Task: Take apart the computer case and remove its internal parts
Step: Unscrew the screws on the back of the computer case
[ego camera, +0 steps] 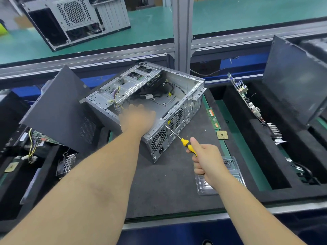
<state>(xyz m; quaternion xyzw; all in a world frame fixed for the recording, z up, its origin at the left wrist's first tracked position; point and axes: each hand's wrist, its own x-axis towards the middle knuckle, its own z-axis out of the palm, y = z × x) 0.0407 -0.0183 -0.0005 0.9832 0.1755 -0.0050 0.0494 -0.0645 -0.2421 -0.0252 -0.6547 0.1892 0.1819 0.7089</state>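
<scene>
An open grey computer case (185,96) lies on its side on the dark foam mat (168,183), its rear panel facing me. Loose cables (116,103) and a drive cage (134,80) show inside. My left hand (137,119) reaches over the case's near edge into its inside; it is blurred and its fingers are hidden. My right hand (207,160) grips a yellow-and-black screwdriver (187,145). The screwdriver's tip touches the top edge of the rear panel near the fan grille.
A RAM stick (213,118) and a CPU chip (222,134) lie right of the case. A clear plastic tray (230,167) sits under my right wrist. Dark side panels (58,110) (290,78) lean in foam bins holding removed boards and heatsinks. Another case (76,20) stands on the shelf behind.
</scene>
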